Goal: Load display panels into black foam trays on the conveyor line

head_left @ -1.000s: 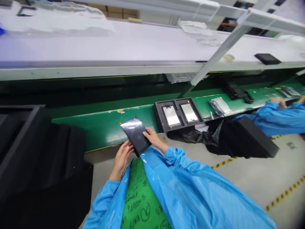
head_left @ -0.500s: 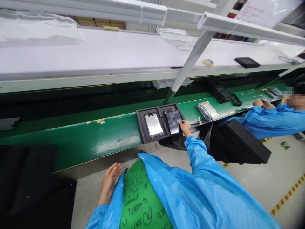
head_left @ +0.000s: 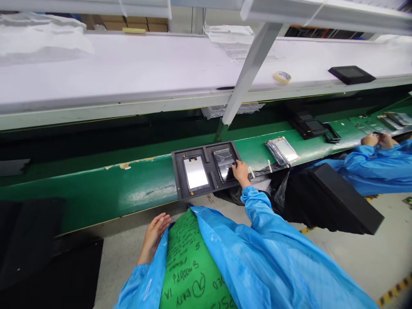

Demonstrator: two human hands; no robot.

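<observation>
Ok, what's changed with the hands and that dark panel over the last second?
The film-wrapped panel has gone from both hands, out over the edge of the green conveyor, into the right slot of the black foam tray. The right hand went with it and stays at its corner. The left hand let go and dropped back, open. The other panel stayed in the left slot.

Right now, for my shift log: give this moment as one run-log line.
Right hand: on glossy display panel | Place: right pocket, black foam tray | Left hand: open, empty
</observation>
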